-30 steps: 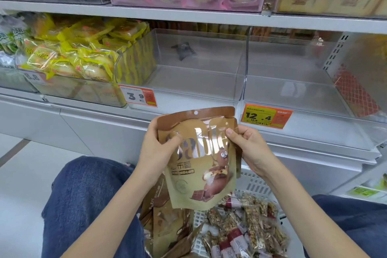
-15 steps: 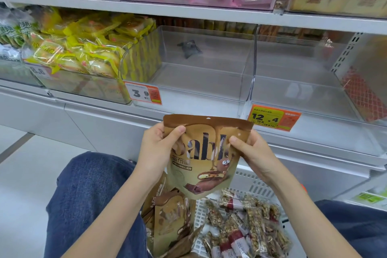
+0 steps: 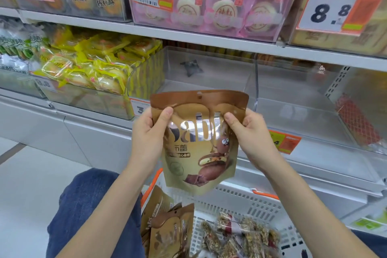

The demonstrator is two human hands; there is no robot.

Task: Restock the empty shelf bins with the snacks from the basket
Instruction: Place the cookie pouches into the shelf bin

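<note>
Leftmost, a clear plastic bin (image 3: 88, 100) is heaped with crinkly yellow-wrapped cakes (image 3: 100, 65). Next, the left hand (image 3: 149, 138) is curled closed on the left edge of a glossy brown-and-gold foil pouch (image 3: 201, 140), thumb on the front face, fingers hidden behind. The pouch is upright, face toward the camera, long axis vertical, its sealed brown top strip with hang hole uppermost and its rounded bottom hanging just above the basket (image 3: 247, 201). It is held in front of an empty clear bin (image 3: 211, 81), rigid, smooth, box-shaped. The right hand (image 3: 251, 134) pinches the pouch's right edge the same way, thumb in front. A second empty clear bin (image 3: 297, 107) sits further right. Below, the white slotted plastic basket with orange trim holds more brown pouches (image 3: 167, 230) on its left and knobbly clear-wrapped cereal bars (image 3: 240, 236) on its right.
</note>
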